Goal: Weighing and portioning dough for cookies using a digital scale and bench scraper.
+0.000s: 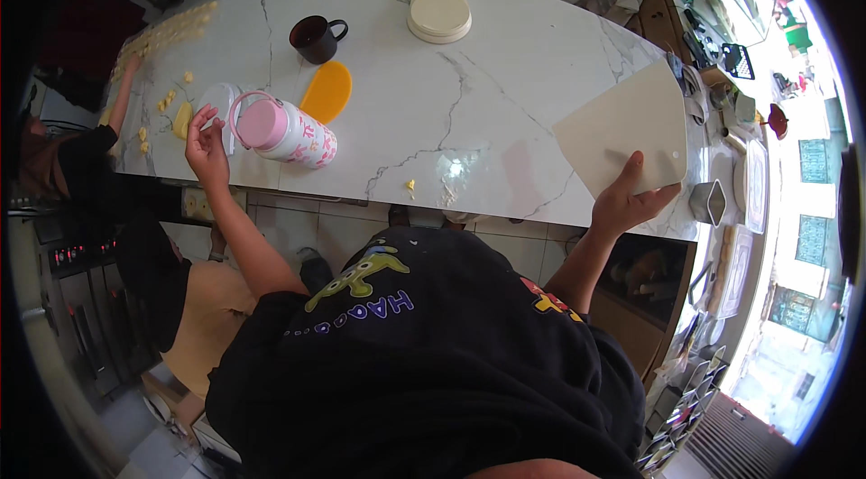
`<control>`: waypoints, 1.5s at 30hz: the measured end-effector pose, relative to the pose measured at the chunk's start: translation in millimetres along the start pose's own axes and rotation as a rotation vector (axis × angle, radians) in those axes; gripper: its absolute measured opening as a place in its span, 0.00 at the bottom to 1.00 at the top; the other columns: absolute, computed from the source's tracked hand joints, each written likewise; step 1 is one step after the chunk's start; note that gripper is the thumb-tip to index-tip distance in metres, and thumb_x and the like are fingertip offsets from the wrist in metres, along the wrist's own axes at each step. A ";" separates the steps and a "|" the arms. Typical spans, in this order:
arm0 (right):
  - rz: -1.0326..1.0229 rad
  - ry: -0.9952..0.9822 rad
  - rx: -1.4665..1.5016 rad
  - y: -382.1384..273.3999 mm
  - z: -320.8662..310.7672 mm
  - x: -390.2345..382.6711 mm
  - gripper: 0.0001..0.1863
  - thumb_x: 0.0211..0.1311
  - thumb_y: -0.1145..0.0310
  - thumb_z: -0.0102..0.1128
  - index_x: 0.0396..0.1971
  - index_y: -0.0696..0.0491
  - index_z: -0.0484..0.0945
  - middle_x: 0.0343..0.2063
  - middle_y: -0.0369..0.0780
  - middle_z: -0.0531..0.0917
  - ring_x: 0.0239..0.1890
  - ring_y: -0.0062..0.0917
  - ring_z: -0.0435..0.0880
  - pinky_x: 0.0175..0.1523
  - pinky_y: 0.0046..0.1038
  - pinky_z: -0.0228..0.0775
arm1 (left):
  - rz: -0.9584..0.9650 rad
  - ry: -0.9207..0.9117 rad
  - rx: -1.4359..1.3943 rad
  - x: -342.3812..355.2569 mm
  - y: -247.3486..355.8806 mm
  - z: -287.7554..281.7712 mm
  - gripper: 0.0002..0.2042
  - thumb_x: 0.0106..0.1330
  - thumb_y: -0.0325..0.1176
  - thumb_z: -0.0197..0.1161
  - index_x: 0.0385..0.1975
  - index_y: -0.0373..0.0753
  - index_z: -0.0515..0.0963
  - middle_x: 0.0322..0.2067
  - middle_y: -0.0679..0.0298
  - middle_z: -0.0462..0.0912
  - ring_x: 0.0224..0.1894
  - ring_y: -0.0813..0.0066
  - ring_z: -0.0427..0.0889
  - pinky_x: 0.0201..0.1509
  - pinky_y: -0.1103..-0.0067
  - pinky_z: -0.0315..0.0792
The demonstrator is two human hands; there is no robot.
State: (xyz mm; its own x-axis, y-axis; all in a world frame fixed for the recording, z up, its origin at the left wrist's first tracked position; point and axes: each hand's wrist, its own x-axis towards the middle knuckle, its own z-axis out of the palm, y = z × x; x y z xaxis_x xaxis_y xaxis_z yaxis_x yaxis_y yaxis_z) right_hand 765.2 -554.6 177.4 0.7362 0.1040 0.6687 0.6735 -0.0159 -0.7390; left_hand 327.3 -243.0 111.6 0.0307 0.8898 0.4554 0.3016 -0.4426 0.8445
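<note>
My right hand (622,202) grips a thin cream cutting board (627,123) by its near edge, thumb lying on top. The board is at the right end of the marble table. My left hand (208,152) is raised at the table's near left side, holding nothing, its fingers apart and loosely bent. Just right of it stands a white water bottle (302,138) with a pink lid and pink pattern. A white object (221,100), partly hidden by the bottle and my hand, lies behind. Right of the bottle's top is a flat orange scraper (328,91).
The marble table (523,73) carries a black mug (316,39) and a cream kitchen scale (439,12) toward the back. Yellow dough scraps (166,101) lie at the left, where another person's arm (124,96) reaches in beside rows of small pieces (171,26). A metal cup (708,202) stands right.
</note>
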 end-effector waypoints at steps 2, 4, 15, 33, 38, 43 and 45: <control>0.012 -0.020 -0.002 0.2 3.8 2.9 0.21 0.60 0.72 0.58 0.49 0.61 0.61 0.41 0.47 0.74 0.38 0.27 0.80 0.38 0.24 0.78 | -0.026 0.016 0.027 -3.0 -3.7 -5.6 0.14 0.66 0.27 0.56 0.50 0.33 0.72 0.44 0.60 0.78 0.37 0.80 0.77 0.45 0.84 0.71; -0.008 -0.020 0.024 -0.4 5.0 4.1 0.21 0.60 0.72 0.58 0.49 0.61 0.61 0.41 0.47 0.74 0.38 0.27 0.80 0.38 0.25 0.78 | -0.070 0.031 -0.017 -7.1 -3.2 -10.5 0.14 0.66 0.27 0.56 0.50 0.34 0.72 0.43 0.61 0.78 0.37 0.81 0.77 0.45 0.84 0.71; 0.012 -0.041 0.024 2.0 7.0 8.2 0.19 0.60 0.77 0.57 0.48 0.62 0.62 0.40 0.45 0.74 0.40 0.25 0.78 0.41 0.24 0.74 | -0.085 0.056 0.006 -19.3 3.6 -9.5 0.14 0.66 0.26 0.56 0.50 0.33 0.72 0.43 0.61 0.79 0.38 0.81 0.77 0.46 0.83 0.71; 0.006 -0.020 -0.048 -15.4 27.2 -8.2 0.19 0.59 0.75 0.58 0.47 0.62 0.63 0.39 0.45 0.75 0.38 0.24 0.79 0.39 0.22 0.74 | -0.062 0.025 -0.007 1.4 -20.1 -23.6 0.14 0.65 0.26 0.56 0.50 0.33 0.72 0.43 0.59 0.78 0.38 0.79 0.77 0.46 0.83 0.70; 0.007 0.010 -0.090 -38.9 52.0 -42.4 0.19 0.59 0.75 0.59 0.47 0.62 0.63 0.39 0.45 0.75 0.38 0.24 0.80 0.39 0.23 0.74 | -0.057 -0.008 0.005 34.1 -51.6 -47.4 0.14 0.65 0.27 0.56 0.50 0.32 0.72 0.43 0.59 0.78 0.38 0.79 0.77 0.47 0.83 0.70; 0.016 0.099 -0.108 -62.8 78.9 -76.8 0.20 0.59 0.76 0.58 0.48 0.62 0.62 0.40 0.45 0.75 0.38 0.25 0.80 0.39 0.23 0.76 | -0.058 -0.083 -0.029 66.7 -71.0 -74.2 0.14 0.65 0.27 0.56 0.50 0.32 0.72 0.43 0.59 0.78 0.37 0.79 0.77 0.47 0.83 0.70; 0.010 0.076 -0.111 -70.3 85.6 -82.4 0.20 0.59 0.76 0.58 0.49 0.62 0.62 0.40 0.46 0.74 0.39 0.26 0.80 0.39 0.23 0.77 | -0.053 -0.097 -0.040 73.4 -75.4 -81.0 0.14 0.65 0.26 0.56 0.50 0.32 0.72 0.43 0.59 0.78 0.38 0.79 0.77 0.47 0.82 0.70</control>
State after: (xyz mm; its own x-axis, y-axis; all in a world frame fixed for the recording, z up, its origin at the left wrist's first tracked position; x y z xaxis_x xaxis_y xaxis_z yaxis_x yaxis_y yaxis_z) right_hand 651.5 -476.9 167.2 0.7429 0.0276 0.6688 0.6663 -0.1264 -0.7349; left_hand 229.6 -153.3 104.2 0.1083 0.9179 0.3817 0.2674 -0.3967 0.8781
